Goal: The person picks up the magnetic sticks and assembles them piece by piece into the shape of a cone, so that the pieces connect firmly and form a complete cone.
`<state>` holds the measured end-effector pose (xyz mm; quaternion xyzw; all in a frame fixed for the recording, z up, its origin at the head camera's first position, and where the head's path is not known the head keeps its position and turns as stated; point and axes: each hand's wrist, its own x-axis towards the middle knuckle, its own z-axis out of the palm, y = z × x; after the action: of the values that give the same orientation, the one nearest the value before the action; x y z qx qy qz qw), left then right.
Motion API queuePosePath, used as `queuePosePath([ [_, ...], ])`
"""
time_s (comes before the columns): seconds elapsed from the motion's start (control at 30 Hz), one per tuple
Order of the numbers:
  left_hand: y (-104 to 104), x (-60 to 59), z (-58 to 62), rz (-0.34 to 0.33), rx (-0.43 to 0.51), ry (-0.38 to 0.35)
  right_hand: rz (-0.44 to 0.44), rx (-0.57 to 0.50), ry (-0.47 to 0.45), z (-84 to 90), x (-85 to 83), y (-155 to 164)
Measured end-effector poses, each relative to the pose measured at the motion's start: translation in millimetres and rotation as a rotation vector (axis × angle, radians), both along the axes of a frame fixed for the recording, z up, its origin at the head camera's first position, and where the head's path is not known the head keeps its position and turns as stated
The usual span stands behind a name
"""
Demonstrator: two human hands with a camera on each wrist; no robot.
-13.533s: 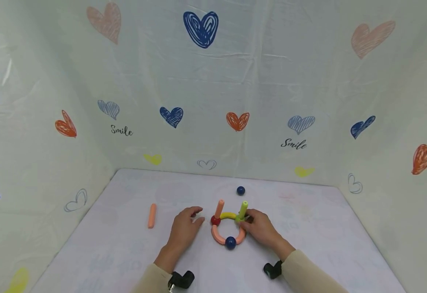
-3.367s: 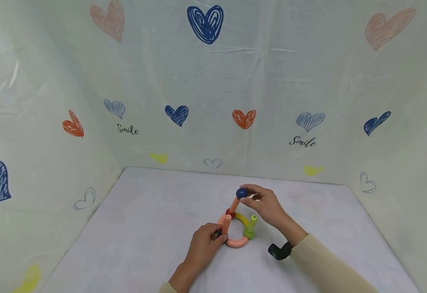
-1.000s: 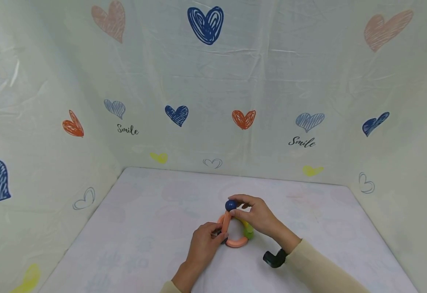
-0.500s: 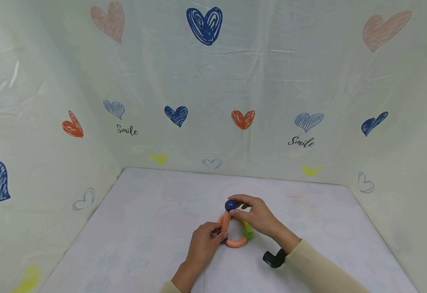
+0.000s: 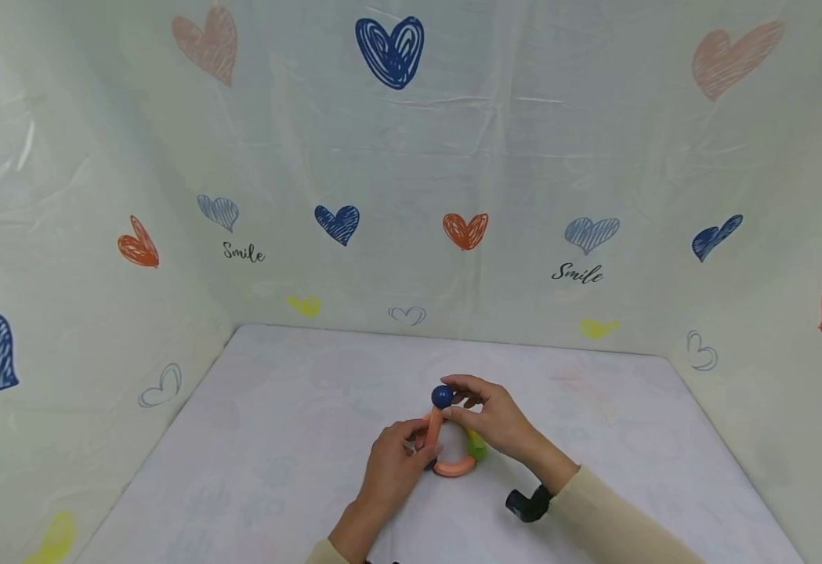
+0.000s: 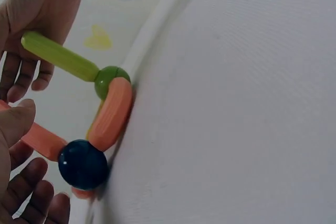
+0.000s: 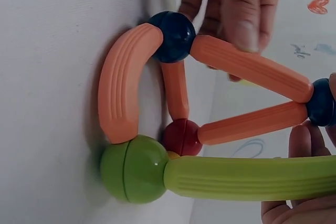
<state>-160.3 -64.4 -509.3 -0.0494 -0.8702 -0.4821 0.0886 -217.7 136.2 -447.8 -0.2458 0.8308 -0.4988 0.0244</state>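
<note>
A magnetic stick-and-ball construction stands on the table. Its base ring joins curved orange sticks (image 7: 122, 85), a lower blue ball (image 6: 83, 164), a red ball (image 7: 181, 136), a green ball (image 7: 134, 169) and a yellow piece mostly hidden. Two straight orange sticks slant up from the blue and red balls and meet at an upper blue ball (image 5: 442, 396). A lime green stick (image 7: 252, 178) rises separately from the green ball. My left hand (image 5: 392, 466) pinches the nearer orange stick (image 7: 249, 66) low down. With thumb and fingers my right hand (image 5: 495, 419) holds the upper blue ball.
The white-covered table (image 5: 298, 392) spreads around the construction. A pale curtain (image 5: 411, 149) printed with hearts encloses it at the back and sides. A black wrist camera (image 5: 529, 504) sits at the right wrist.
Earlier, one blue ball and one orange stick lay loose on the table. Since then both have joined the construction, the ball atop two orange sticks. In the last second the hands barely moved.
</note>
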Motion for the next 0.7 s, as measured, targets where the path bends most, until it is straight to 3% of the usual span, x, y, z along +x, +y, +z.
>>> queuePosePath([
  [0.13, 0, -3.2, 9.9, 0.004, 0.008, 0.036, -0.033, -0.024, 0.019, -2.6, 3.2, 5],
  [0.3, 0, -7.3, 25.3, -0.028, 0.09, 0.063, -0.089, -0.056, 0.032, -7.1, 9.0, 14],
  [0.5, 1, -15.4, 42.0, -0.078, 0.211, 0.007, -0.14, -0.076, 0.032, -15.8, 16.1, 27],
  [0.7, 3, -20.2, 49.3, -0.094, 0.228, -0.044, -0.169, -0.1, -0.031, -23.9, 24.8, 38],
])
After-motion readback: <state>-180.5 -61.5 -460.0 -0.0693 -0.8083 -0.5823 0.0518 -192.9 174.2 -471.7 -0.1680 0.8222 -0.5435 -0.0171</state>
